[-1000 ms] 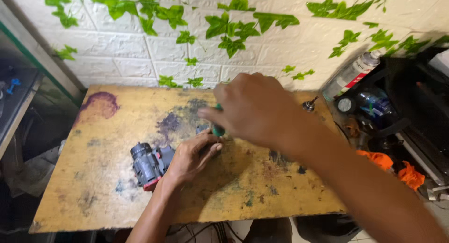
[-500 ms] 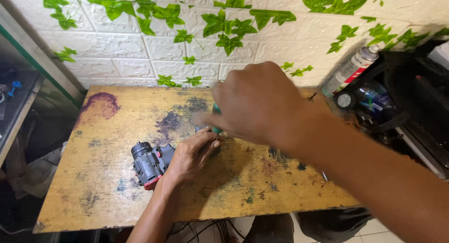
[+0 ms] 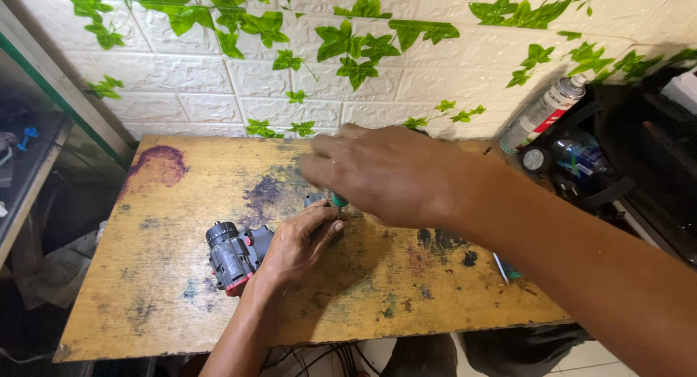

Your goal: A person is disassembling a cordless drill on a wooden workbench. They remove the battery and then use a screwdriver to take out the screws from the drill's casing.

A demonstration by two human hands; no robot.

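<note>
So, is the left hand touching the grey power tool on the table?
Touching. The head view shows the left hand resting against the grey power tool, with its palm covering the tool's right end and no gap visible.

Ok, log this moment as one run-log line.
left hand: steadies grey power tool body | right hand: grips green-handled tool, tip hidden | surface: stained wooden board | spray can at right

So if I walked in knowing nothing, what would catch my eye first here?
Probably the right hand, large across the middle of the view and gripping a green-handled tool just above the left hand. The left hand rests on a grey and red power-tool body lying on a stained yellow board. Behind, green leaf vines trail over a white brick-pattern wall.
</note>
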